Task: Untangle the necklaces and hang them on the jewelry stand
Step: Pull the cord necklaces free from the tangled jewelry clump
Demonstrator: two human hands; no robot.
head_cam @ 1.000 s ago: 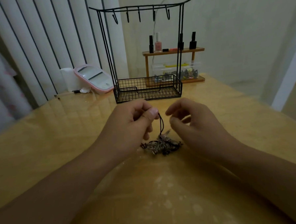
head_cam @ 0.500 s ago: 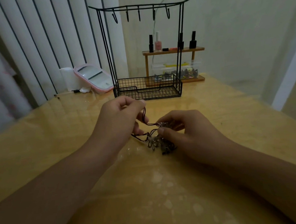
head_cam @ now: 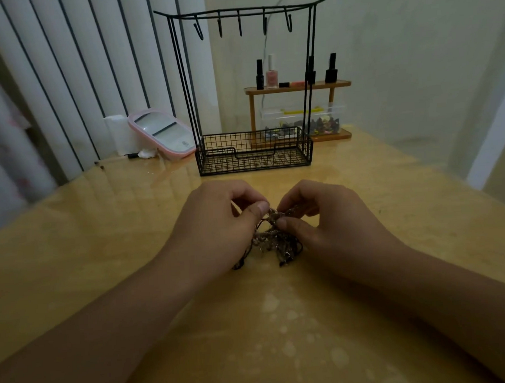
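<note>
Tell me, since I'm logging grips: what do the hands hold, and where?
Both the left hand and right hand pinch the tangled clump of dark-corded, silvery necklaces at its top.

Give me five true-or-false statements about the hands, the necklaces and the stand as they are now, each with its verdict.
1. Both hands pinch the tangled necklaces. True: the left hand and the right hand each have a grip on the bundle.
2. A necklace hangs from the jewelry stand. False: its hooks are bare.
3. The stand's wire basket holds a necklace. False: nothing shows in it.
4. The pink-framed mirror sits left of the stand. True.
5. The tangle lies behind the stand. False: it is in front, on the table.
</note>
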